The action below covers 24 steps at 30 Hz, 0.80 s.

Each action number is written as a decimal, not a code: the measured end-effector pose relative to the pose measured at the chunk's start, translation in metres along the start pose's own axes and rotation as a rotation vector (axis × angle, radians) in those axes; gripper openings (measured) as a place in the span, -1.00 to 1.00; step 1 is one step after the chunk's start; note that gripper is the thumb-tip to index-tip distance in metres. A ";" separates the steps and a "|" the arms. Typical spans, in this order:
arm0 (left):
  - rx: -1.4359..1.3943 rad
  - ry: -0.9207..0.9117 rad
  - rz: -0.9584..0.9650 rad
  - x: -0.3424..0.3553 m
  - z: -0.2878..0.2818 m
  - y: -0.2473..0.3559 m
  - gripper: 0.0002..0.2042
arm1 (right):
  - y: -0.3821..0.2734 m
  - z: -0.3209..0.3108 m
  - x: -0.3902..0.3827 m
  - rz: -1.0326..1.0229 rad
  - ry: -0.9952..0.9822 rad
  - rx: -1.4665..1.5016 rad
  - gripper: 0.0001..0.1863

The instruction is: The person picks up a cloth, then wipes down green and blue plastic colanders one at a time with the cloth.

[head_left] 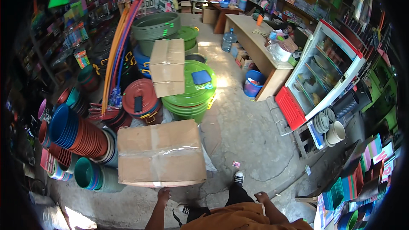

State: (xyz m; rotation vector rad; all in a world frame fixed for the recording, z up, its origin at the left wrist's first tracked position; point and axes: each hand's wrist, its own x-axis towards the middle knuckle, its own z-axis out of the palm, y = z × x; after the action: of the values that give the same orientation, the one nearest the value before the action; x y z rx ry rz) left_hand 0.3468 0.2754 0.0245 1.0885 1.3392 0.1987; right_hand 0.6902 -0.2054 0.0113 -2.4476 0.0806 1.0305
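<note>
Relaxed and apparently empty in the grip of the right hand (261, 196), well apart from the large brown rectangular cardboard box (140, 149); bent-fingered in the left hand (164, 194), just beside the near long side, with actual hold or contact impossible to tell. For good handling, probably best to square up to the box, set both palms low on opposite ends and avoid tugging on the shiny clear tape (177, 151). Lying ahead and slightly left, near the stacked green and blue plastic buckets (94, 176). Facing taped side up, with the long axis roughly left to right, seemingly angled slightly away at the right end
</note>
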 end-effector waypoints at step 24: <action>-0.026 -0.236 0.327 0.108 0.392 0.327 -0.62 | -0.420 -0.252 0.375 -0.822 -0.084 0.138 -0.62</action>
State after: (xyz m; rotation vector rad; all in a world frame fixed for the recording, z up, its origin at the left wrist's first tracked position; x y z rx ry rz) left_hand 0.8563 0.3185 0.1279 1.2643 0.9430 0.3166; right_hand 1.2221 0.1000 0.0761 -1.9884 -0.7844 0.7056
